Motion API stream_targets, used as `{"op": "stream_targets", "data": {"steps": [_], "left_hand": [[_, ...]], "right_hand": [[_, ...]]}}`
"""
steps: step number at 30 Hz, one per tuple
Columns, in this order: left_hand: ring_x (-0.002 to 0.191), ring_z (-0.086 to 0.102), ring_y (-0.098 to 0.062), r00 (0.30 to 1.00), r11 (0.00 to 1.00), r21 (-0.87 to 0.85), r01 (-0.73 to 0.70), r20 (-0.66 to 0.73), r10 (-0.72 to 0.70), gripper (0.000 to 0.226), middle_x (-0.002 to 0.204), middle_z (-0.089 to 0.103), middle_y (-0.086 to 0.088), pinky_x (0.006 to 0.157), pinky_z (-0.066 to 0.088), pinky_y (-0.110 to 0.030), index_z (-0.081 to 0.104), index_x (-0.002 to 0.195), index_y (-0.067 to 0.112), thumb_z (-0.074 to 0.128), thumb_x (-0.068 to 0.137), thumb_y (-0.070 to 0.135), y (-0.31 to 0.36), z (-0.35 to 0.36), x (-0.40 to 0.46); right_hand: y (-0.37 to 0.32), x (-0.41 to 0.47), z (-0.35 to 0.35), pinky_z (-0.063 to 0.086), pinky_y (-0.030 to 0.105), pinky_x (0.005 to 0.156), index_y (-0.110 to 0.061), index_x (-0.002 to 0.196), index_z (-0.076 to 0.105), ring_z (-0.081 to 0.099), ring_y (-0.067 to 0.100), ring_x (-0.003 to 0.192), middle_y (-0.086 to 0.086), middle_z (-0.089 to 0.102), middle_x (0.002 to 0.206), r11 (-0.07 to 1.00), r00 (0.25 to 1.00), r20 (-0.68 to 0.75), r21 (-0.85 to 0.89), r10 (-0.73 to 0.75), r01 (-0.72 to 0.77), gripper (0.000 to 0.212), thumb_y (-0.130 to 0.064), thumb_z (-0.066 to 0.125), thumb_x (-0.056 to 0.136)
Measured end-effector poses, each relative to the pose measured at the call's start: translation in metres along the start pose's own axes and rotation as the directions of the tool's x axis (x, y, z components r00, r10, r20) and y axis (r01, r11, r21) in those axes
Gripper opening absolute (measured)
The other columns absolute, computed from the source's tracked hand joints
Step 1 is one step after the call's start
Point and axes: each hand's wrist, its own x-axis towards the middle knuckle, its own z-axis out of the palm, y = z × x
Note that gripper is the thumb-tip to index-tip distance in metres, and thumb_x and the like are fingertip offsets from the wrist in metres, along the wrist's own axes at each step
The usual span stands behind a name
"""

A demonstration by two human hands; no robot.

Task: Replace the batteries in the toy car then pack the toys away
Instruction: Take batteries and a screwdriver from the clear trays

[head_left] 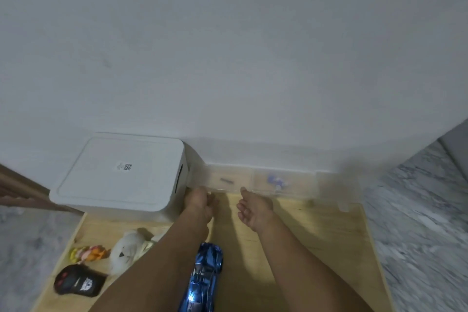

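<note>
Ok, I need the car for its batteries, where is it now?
The blue car lies on the wooden board at bottom centre of the head view, between the forearms, right of the white plush.

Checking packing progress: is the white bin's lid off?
No. The lid sits closed on the white bin, with the toy car and plush outside it.

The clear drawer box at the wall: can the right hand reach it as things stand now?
Probably yes. The right hand is open, palm up, just in front of the clear drawer box, and only bare wooden table lies between them. The blue toy car lies nearer the person, out of the way.
</note>
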Motion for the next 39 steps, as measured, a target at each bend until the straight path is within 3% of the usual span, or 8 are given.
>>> {"op": "stream_targets", "data": {"steps": [8, 14, 19, 24, 26, 30, 34, 39], "left_hand": [[0.062, 0.046, -0.017, 0.999, 0.995, -0.093, 0.044, 0.019, -0.043, 0.023, 0.072, 0.048, -0.008, 0.06, 0.044, -0.027, 0.052, 0.08, 0.007, 0.04, 0.092, -0.008, 0.01, -0.002, 0.014], [0.074, 0.054, -0.019, 0.998, 0.976, -0.214, 0.041, 0.051, -0.031, 0.032, 0.086, 0.056, -0.009, 0.071, 0.05, -0.028, 0.051, 0.128, 0.012, 0.04, 0.1, 0.0, 0.011, -0.001, 0.013], [0.066, 0.049, -0.02, 0.997, 0.965, -0.26, 0.019, 0.075, 0.0, 0.019, 0.075, 0.051, -0.009, 0.062, 0.042, -0.029, 0.057, 0.084, 0.01, 0.043, 0.097, 0.01, 0.013, -0.004, 0.006], [0.099, 0.06, -0.032, 0.993, 0.991, 0.117, -0.068, 0.104, 0.056, 0.036, 0.113, 0.061, -0.015, 0.079, 0.052, -0.039, 0.06, 0.112, 0.012, 0.043, 0.095, 0.039, 0.013, -0.001, -0.013], [0.123, 0.047, -0.035, 0.991, 0.892, 0.433, -0.13, 0.019, 0.136, 0.059, 0.137, 0.048, -0.014, 0.101, 0.043, -0.047, 0.042, 0.138, 0.009, 0.052, 0.09, 0.041, 0.008, 0.001, -0.021], [0.137, 0.029, -0.035, 0.869, 0.385, 0.859, -0.338, 0.127, 0.478, 0.073, 0.149, 0.027, -0.018, 0.11, 0.029, -0.043, 0.024, 0.145, 0.004, 0.058, 0.082, 0.017, -0.005, -0.004, -0.037], [0.146, 0.013, -0.03, 0.846, 0.083, 0.914, -0.397, 0.33, 0.418, 0.085, 0.16, 0.008, -0.01, 0.115, 0.022, -0.045, 0.008, 0.153, 0.013, 0.056, 0.083, 0.016, -0.014, -0.015, -0.028], [0.149, 0.008, -0.026, 0.87, -0.038, 0.913, -0.406, 0.399, 0.29, 0.088, 0.163, -0.005, -0.006, 0.116, 0.023, -0.049, 0.0, 0.154, 0.012, 0.054, 0.086, 0.019, -0.014, -0.023, -0.023]], "right_hand": [[-0.002, 0.009, 0.02, 0.047, 0.027, 0.057, -0.006, 0.108, 0.064, 0.067, 0.013, 0.074, 0.003, 0.069, 0.088, 0.999, 0.998, -0.053, -0.026, 0.017, -0.018, 0.023, -0.02, 0.065, 0.09], [-0.001, 0.006, 0.024, 0.047, 0.026, 0.054, -0.006, 0.108, 0.062, 0.07, 0.015, 0.07, 0.003, 0.069, 0.087, 0.998, 0.996, -0.088, -0.057, -0.005, 0.0, 0.024, -0.024, 0.063, 0.092], [-0.005, 0.004, 0.026, 0.048, 0.027, 0.056, -0.006, 0.1, 0.062, 0.069, 0.016, 0.069, 0.004, 0.068, 0.086, 0.999, 0.994, -0.096, -0.013, -0.048, 0.047, 0.024, -0.028, 0.064, 0.091], [-0.018, -0.003, 0.032, 0.053, 0.033, 0.065, -0.004, 0.089, 0.061, 0.065, 0.017, 0.069, 0.006, 0.065, 0.08, 0.986, 0.986, -0.065, 0.061, -0.152, 0.156, 0.009, -0.011, 0.067, 0.089], [-0.02, -0.005, 0.035, 0.056, 0.036, 0.072, -0.002, 0.084, 0.061, 0.065, 0.022, 0.076, 0.01, 0.064, 0.084, 0.971, 0.975, -0.057, 0.091, -0.215, 0.22, 0.011, 0.009, 0.064, 0.084], [-0.014, -0.002, 0.039, 0.058, 0.033, 0.066, 0.001, 0.079, 0.056, 0.063, 0.022, 0.07, 0.017, 0.061, 0.081, 0.944, 0.961, -0.045, 0.179, -0.272, 0.276, 0.019, 0.019, 0.055, 0.085], [-0.001, 0.002, 0.046, 0.058, 0.036, 0.078, 0.011, 0.093, 0.059, 0.066, 0.023, 0.073, 0.021, 0.064, 0.086, 0.943, 0.964, -0.07, 0.203, -0.255, 0.265, 0.009, 0.015, 0.059, 0.086], [0.006, 0.002, 0.047, 0.057, 0.037, 0.083, 0.009, 0.107, 0.056, 0.069, 0.025, 0.086, 0.02, 0.065, 0.103, 0.908, 0.947, -0.027, 0.278, -0.321, 0.315, 0.025, 0.02, 0.055, 0.086]]}}
